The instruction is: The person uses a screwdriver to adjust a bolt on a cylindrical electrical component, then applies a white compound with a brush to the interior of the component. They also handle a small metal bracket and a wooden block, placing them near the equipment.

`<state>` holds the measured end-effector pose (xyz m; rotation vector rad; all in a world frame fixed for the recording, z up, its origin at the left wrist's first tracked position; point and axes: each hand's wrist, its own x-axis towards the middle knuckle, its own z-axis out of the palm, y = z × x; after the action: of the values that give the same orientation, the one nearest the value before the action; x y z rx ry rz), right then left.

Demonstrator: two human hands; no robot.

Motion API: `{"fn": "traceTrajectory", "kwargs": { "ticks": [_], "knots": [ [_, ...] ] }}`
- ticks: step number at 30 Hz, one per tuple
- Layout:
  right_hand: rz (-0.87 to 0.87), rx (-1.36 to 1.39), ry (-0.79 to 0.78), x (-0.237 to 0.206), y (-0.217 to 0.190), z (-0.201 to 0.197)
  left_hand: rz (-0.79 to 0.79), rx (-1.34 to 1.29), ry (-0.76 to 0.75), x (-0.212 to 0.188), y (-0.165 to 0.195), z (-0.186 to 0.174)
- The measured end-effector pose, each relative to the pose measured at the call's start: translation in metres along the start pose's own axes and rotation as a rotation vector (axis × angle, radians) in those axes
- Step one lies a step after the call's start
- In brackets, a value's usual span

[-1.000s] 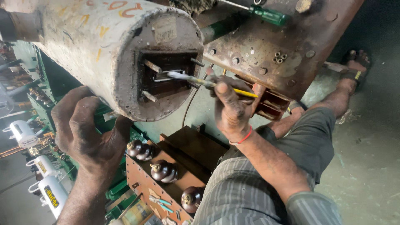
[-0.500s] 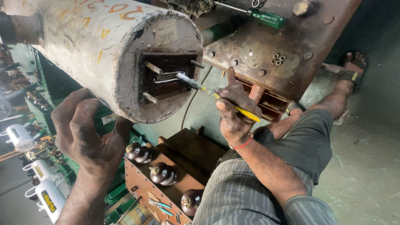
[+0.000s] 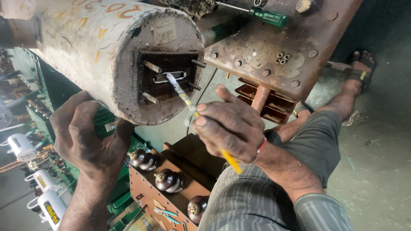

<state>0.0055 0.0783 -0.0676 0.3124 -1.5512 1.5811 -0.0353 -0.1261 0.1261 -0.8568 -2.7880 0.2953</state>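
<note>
Head view, looking down: my left hand (image 3: 87,137) sits at 8 o'clock in frame, palm pressed against the underside of a large grey cylindrical tank (image 3: 98,47), fingers spread wide and gripping nothing. My right hand (image 3: 231,126) is at centre, fingers curled tight around a yellow-handled screwdriver (image 3: 201,119). The handle end protrudes below my palm toward 5 o'clock; the shaft runs toward 11 o'clock. Its tip rests on a metal strip inside the square recess (image 3: 169,77) in the tank's end face. Four studs stand out at the corners of that recess.

At 1 o'clock from the tank, a rusty brown steel plate (image 3: 274,51) carries bolt heads and a small cluster of loose nuts (image 3: 281,58). A green-handled screwdriver (image 3: 265,16) lies on the plate at 12 o'clock. Below my hands, at 6 o'clock, three dark brown ceramic insulators (image 3: 169,180) stand on a brown cover. White insulators (image 3: 21,146) appear at 8 o'clock. My sandalled foot (image 3: 359,70) rests on the floor at 2 o'clock.
</note>
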Motion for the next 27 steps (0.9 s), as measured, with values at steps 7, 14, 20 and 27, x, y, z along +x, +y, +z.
{"fn": "traceTrajectory", "kwargs": {
  "ticks": [7,14,20,27],
  "knots": [
    [-0.049,0.050,-0.135,0.009,0.004,-0.016,0.016,-0.022,0.040,0.002,0.001,0.001],
    [0.017,-0.077,-0.162,0.002,0.007,-0.023,0.028,-0.057,0.031,0.003,-0.001,-0.002],
    [-0.008,-0.057,-0.206,0.020,0.005,-0.030,0.059,-0.054,0.060,0.010,0.002,-0.003],
    [0.102,-0.147,-0.217,0.058,-0.006,-0.032,0.062,-0.085,0.095,0.015,0.003,-0.003]
  ]
}}
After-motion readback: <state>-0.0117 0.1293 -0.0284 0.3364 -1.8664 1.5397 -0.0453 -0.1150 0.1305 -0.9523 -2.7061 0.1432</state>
